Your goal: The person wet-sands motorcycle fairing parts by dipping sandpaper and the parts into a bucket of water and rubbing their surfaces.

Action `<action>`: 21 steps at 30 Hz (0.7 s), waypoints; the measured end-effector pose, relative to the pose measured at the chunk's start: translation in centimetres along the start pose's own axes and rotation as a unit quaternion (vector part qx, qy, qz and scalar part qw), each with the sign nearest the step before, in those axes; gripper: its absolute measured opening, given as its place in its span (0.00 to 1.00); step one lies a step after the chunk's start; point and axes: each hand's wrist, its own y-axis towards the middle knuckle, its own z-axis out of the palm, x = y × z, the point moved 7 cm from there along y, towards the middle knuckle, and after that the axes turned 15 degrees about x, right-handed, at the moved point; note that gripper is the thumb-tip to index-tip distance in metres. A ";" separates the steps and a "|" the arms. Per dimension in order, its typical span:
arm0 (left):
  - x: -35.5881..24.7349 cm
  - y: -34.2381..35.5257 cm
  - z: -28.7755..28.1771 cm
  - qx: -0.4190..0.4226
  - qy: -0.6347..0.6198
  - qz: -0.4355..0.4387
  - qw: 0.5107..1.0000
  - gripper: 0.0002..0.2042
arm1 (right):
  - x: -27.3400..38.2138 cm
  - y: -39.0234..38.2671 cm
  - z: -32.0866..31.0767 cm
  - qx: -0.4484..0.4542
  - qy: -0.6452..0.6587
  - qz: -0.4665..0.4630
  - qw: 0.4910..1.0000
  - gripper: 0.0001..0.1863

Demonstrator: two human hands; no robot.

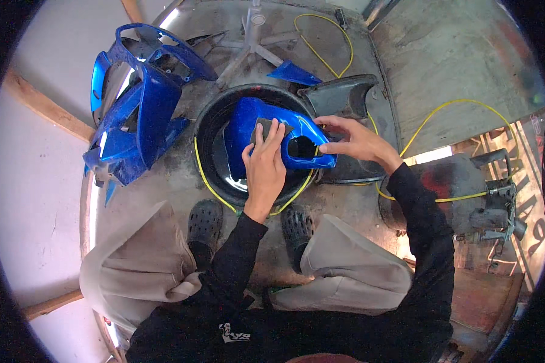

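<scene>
A glossy blue motorbike fairing panel point(272, 114) with a dark round hole near its right end rests over a black round tub point(207, 121). My left hand point(265, 163) presses a dark grey piece of sandpaper point(262, 128) flat on the panel's upper face, its fingers laid over the piece. At the panel's right end, my right hand point(358, 140) grips the edge between thumb and fingers. The fingertips on the far side of that edge are partly hidden.
More blue fairing parts point(157, 109) stand at the left by the white wall. A small blue piece point(293, 72) and a black plastic part point(339, 95) lie beyond the tub. A yellow hose point(427, 124) loops past a dark compressor point(442, 181) on the right.
</scene>
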 end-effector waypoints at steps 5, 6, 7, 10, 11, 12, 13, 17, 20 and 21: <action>-4.8 -0.3 0.9 0.035 0.029 0.057 0.997 0.28 | -1.3 -0.8 0.6 -0.027 0.017 -0.041 0.999 0.40; -4.9 -0.2 0.7 0.033 0.031 0.057 0.997 0.28 | -1.3 -0.9 0.7 -0.020 0.026 -0.036 0.999 0.39; -4.8 0.1 0.6 0.039 0.033 0.055 0.997 0.28 | -1.6 -0.8 0.6 -0.020 0.025 -0.038 0.999 0.39; -2.1 1.7 -0.2 -0.029 0.023 -0.009 0.999 0.27 | -1.7 -0.4 0.9 -0.027 0.005 -0.061 0.998 0.38; -2.0 1.2 0.1 -0.029 0.031 0.000 0.999 0.27 | -1.4 -0.3 1.1 -0.029 -0.006 -0.061 0.998 0.37; -2.5 1.0 0.7 -0.031 0.039 0.010 0.999 0.26 | -1.3 -0.3 1.0 -0.032 -0.019 -0.062 0.997 0.36; -4.1 0.4 1.1 -0.014 0.041 0.049 0.998 0.26 | -1.4 -0.6 1.0 -0.033 -0.018 -0.064 0.997 0.36; -4.8 0.5 1.2 -0.004 0.049 0.051 0.997 0.25 | -1.6 -1.2 0.7 -0.074 -0.056 -0.077 0.993 0.36; -2.8 1.5 0.5 -0.034 0.036 -0.005 0.999 0.25 | -2.0 -1.0 1.3 -0.083 -0.074 -0.086 0.990 0.35; -3.9 1.2 1.2 -0.029 0.036 0.024 0.999 0.26 | -2.2 -0.9 1.1 -0.088 -0.077 -0.090 0.989 0.35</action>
